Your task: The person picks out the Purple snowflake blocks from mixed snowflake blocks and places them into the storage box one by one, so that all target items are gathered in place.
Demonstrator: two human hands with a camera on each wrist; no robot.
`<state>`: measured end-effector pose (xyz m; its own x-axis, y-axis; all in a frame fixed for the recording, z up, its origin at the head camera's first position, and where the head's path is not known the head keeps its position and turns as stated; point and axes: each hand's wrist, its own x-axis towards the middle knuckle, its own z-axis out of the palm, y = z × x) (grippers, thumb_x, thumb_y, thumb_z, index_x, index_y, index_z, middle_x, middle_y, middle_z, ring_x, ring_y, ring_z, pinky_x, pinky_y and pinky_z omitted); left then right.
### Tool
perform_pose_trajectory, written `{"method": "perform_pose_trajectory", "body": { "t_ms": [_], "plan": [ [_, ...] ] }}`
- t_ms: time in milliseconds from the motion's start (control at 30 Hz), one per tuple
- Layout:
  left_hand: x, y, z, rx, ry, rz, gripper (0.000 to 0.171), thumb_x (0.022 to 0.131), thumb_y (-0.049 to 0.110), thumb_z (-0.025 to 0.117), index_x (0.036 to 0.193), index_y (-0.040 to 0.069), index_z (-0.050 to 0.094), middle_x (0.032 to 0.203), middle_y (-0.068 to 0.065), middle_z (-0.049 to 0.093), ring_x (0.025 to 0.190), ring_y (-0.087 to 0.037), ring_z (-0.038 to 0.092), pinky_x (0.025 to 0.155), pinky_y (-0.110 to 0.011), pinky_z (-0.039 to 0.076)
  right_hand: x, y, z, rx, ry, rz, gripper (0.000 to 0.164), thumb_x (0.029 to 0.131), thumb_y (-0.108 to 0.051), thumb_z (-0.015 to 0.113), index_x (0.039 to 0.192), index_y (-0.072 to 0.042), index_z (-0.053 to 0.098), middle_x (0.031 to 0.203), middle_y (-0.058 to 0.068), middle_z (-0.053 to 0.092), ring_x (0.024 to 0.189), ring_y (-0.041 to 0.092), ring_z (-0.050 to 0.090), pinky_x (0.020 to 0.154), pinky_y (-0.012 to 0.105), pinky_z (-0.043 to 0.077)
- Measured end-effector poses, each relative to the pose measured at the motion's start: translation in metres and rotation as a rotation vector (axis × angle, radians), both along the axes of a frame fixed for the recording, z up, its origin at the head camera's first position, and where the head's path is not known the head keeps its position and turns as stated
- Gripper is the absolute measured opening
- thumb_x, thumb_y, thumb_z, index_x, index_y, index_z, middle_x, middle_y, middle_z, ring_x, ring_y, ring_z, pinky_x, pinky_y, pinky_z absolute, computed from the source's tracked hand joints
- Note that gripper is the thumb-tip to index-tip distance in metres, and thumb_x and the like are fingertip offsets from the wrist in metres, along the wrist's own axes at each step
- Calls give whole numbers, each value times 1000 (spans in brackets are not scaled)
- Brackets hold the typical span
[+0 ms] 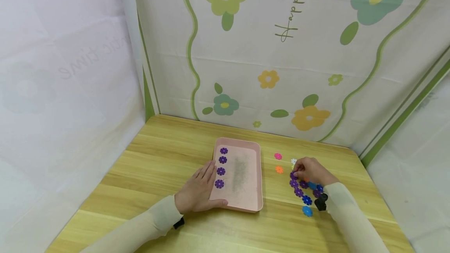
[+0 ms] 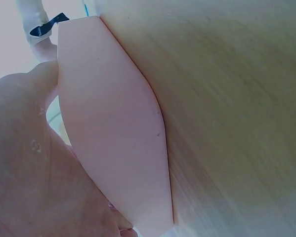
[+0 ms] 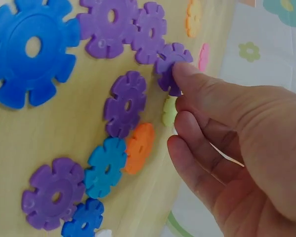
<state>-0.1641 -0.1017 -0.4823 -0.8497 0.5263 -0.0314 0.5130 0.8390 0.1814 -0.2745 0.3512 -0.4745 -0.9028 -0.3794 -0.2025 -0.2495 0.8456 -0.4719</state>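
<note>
My right hand (image 1: 311,170) pinches a purple snowflake disc (image 3: 166,64) between thumb and index finger; its other fingers are loosely bent. The held disc is at the far end of a group of notched plastic discs on the table, near another purple disc (image 3: 148,33) and a darker purple one (image 3: 125,104). My left hand (image 1: 197,190) rests against the left side of a shallow pink tray (image 1: 261,175), fingers straight along the rim, thumb over the near left corner. Inside the tray, several purple discs (image 1: 220,171) lie in a column along the left side.
Blue discs (image 1: 307,211) lie nearest me in the loose group. Beyond the tray's right side are an orange disc (image 1: 279,170) and a pink disc (image 1: 278,156). A printed flower curtain (image 1: 246,57) stands behind the wooden table (image 1: 168,143).
</note>
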Motion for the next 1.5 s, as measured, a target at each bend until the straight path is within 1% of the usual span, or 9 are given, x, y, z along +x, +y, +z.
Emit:
{"method": "perform_pose_trajectory", "body": {
  "t_ms": [133, 267, 467, 700, 867, 1000, 1233, 1367, 1500],
  "plan": [
    [1, 0, 1, 4, 2, -5, 116, 94, 83, 48, 163, -8, 28, 174, -27, 19, 163, -41, 23, 131, -52, 30, 1, 2, 7, -3, 1, 20, 8, 100, -5, 70, 94, -7, 74, 85, 2, 71, 72, 14, 59, 64, 25, 54],
    [1, -1, 0, 14, 6, -13, 116, 94, 82, 49, 162, -9, 28, 174, -28, 19, 163, -42, 23, 130, -53, 31, 6, -2, 17, -11, 15, 45, 8, 100, -6, 70, 93, -7, 74, 86, 6, 72, 71, 13, 57, 62, 24, 53],
    [0, -2, -6, 27, 37, -21, 117, 94, 84, 47, 162, -10, 29, 174, -29, 19, 162, -43, 23, 130, -56, 30, 14, -18, 34, -43, 11, 77, 10, 101, -13, 71, 92, -10, 73, 87, 8, 74, 71, 15, 61, 62, 23, 53],
    [1, -2, -2, 28, 27, -20, 116, 94, 81, 51, 161, -10, 30, 173, -29, 21, 162, -43, 25, 130, -55, 31, 24, -53, 51, -112, -35, 146, 11, 102, -15, 71, 93, -11, 75, 89, 5, 76, 71, 15, 63, 62, 23, 55],
    [0, -1, -1, 23, 11, -12, 116, 94, 82, 50, 162, -10, 28, 174, -29, 19, 162, -43, 24, 130, -54, 30, 32, -83, 60, -142, -46, 184, 10, 101, -14, 72, 93, -11, 76, 90, 5, 77, 73, 12, 64, 66, 23, 55],
    [-1, -1, -1, 15, 13, -8, 117, 93, 83, 49, 163, -9, 27, 174, -28, 18, 162, -42, 23, 131, -54, 30, 37, -110, 65, -158, -40, 206, 10, 100, -13, 74, 91, -10, 76, 88, 5, 77, 76, 14, 68, 67, 23, 56],
    [-2, 0, -2, 1, 17, -3, 120, 92, 86, 47, 163, -8, 26, 175, -27, 17, 163, -41, 22, 131, -52, 29, 42, -154, 63, -185, -37, 224, 11, 97, -11, 77, 86, -9, 76, 86, 8, 78, 71, 9, 63, 64, 22, 52],
    [-1, 0, -2, 5, 10, 2, 120, 92, 86, 47, 164, -8, 25, 175, -27, 15, 163, -41, 21, 131, -52, 29, 46, -178, 53, -210, -66, 207, 10, 96, -9, 78, 85, -10, 76, 85, 7, 78, 71, 10, 63, 64, 22, 53],
    [-1, 0, -2, 2, 4, 5, 119, 93, 85, 47, 164, -8, 24, 175, -27, 14, 164, -40, 20, 131, -52, 29, 51, -199, 40, -242, -82, 196, 11, 94, -9, 79, 84, -11, 78, 82, 2, 78, 71, 10, 65, 64, 21, 56]
  ]
}}
